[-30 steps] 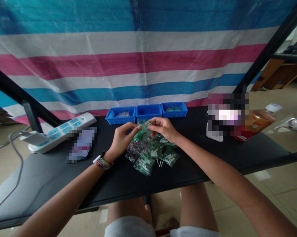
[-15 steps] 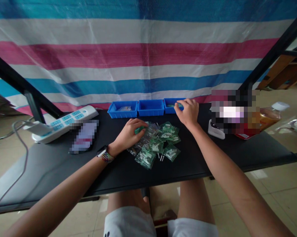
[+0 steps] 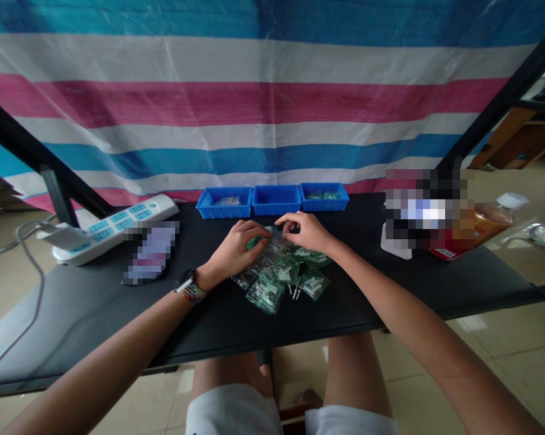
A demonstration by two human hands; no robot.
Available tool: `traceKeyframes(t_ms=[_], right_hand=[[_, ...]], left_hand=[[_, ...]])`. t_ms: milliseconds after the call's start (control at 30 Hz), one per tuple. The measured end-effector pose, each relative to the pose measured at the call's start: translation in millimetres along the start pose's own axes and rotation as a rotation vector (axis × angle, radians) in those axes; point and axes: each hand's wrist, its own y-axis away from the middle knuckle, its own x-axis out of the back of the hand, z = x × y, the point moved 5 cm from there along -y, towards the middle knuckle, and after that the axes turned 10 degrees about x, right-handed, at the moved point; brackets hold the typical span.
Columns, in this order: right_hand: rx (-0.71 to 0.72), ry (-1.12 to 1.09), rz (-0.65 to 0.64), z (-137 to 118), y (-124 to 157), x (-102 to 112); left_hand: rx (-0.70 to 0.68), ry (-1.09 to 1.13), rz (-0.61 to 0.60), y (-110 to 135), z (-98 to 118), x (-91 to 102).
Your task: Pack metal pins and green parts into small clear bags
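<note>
A heap of small clear bags with green parts [image 3: 281, 272] lies in the middle of the black table [image 3: 390, 290]. My left hand [image 3: 234, 251] rests on the heap's left side, fingers curled down onto a bag. My right hand [image 3: 306, 232] is at the heap's far edge, thumb and fingers pinched on the top of a bag there. Behind the heap stand three blue trays: the left tray [image 3: 225, 202] holds a pale bag, the middle tray [image 3: 275, 199] shows nothing, the right tray [image 3: 323, 196] holds green bags.
A white power strip [image 3: 113, 226] with a grey cable lies at the left, a blurred flat object [image 3: 150, 251] beside it. At the right stand a white stand [image 3: 394, 244], a blurred item and a bottle with amber liquid [image 3: 490, 217]. A striped tarp hangs behind.
My right hand went out to the right blue tray half a second ago and has come back to the heap. My left hand dropped from holding a bag up onto the heap.
</note>
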Motion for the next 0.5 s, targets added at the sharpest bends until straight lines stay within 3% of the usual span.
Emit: traceKeyframes(t_ms=[133, 300, 433, 500], right_hand=[[-0.092, -0.321, 0.12, 5, -2, 8], [-0.143, -0.561, 0.318, 1, -4, 12], [-0.195, -0.65, 0.346, -6, -2, 0], [-0.232, -0.703, 0.321, -9, -1, -8]], left_hand=[[-0.015, -0.017, 0.011, 0, 1, 0.3], [-0.055, -0.043, 0.151, 3, 8, 6.8], [-0.162, -0.035, 0.289, 7, 17, 15.9], [-0.204, -0.05, 0.294, 8, 21, 19.0]])
